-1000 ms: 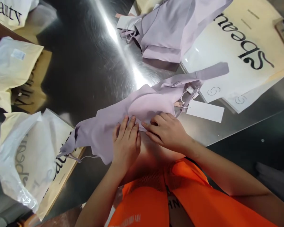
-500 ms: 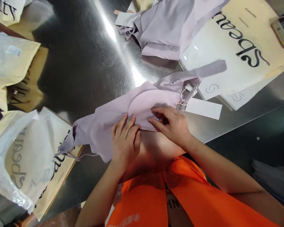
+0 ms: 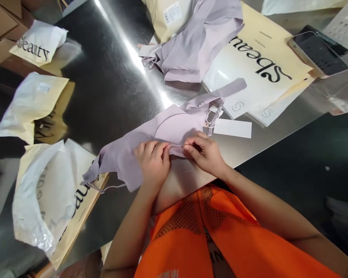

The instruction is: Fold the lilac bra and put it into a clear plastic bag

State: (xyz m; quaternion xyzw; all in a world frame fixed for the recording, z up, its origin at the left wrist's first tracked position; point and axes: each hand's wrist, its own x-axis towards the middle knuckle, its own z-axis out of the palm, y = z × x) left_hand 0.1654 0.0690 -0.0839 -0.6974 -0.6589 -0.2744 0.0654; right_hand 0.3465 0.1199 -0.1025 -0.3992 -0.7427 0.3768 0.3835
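Observation:
A lavender bra [image 3: 174, 125] lies on the metal table at the front edge, its band stretching to the upper right and thin straps trailing at the lower left. My left hand [image 3: 153, 160] is closed, pinching the bra's lower edge near the middle. A little to the right, my right hand [image 3: 205, 152] pinches the same edge between thumb and forefinger. A narrow strip of the edge is folded up and taut between the two hands. A blank white tag [image 3: 232, 128] hangs by a loop near the bra's right end. My fingertips partly hide the edge.
More lavender garments [image 3: 188, 50] lie at the back beside a labelled package [image 3: 174, 15]. Printed bags [image 3: 258, 61] and a phone [image 3: 319, 52] are at the right. An open plastic bag [image 3: 26, 200] and several filled packages [image 3: 31, 104] stand at the left of the metal table [image 3: 110, 96].
My left hand has gone from lying on the fabric with fingers extended to pinching its lower edge. The edge is now lifted between both hands. The whole view has shifted slightly.

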